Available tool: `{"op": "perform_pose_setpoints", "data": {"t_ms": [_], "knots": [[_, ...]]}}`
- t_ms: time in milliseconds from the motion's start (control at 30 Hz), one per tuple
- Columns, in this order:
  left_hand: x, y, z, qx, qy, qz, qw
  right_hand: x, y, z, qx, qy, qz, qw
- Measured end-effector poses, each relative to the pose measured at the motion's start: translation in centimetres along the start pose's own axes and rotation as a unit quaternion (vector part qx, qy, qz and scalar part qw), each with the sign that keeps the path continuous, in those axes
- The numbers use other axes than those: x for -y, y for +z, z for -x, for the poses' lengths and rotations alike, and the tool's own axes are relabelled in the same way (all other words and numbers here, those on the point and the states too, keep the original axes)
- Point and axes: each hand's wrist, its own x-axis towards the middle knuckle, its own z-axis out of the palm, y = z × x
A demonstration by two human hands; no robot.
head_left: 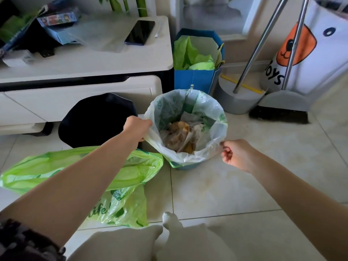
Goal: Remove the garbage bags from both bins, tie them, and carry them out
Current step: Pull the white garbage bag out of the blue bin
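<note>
A translucent white garbage bag with green print (pixel 211 117) lines a small bin (pixel 185 166) on the tiled floor, with food scraps and wrappers inside. My left hand (pixel 137 128) grips the bag's left rim. On the opposite side, my right hand (pixel 236 154) pinches the right rim between closed fingers. To the left stands a second bin with a black bag (pixel 98 119), its mouth open. A green plastic bag (pixel 120 178) lies flat on the floor under my left forearm.
A cream cabinet (pixel 84 66) with a phone and clutter stands behind the bins. A blue paper bag with green tissue (pixel 195 80) sits against the wall. A grey dustpan and broom (pixel 278 104) and a white toy bag (pixel 310 59) stand at right.
</note>
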Motion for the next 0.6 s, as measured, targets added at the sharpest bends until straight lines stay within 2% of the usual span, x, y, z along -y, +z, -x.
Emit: {"op": "perform_pose_setpoints", "data": {"t_ms": [200,400,500,600], "knots": [[-1.8,-0.6,0.2,-0.001,0.058,0.018,0.998,2.0,-0.4,1.5,-0.032,-0.05,0.057,0.997],[-3.0,-0.7,0.8,0.033,0.112,0.034,0.993,3.9,0.6,3.2,-0.028,-0.11,0.01,0.993],[-4.1,-1.4,1.2,0.031,0.15,0.036,0.988,5.6,1.1,4.3,-0.026,-0.161,-0.014,0.986],[-4.5,-2.3,1.6,0.02,0.189,0.029,0.981,7.3,1.2,5.3,-0.054,-0.229,0.024,0.972]]}}
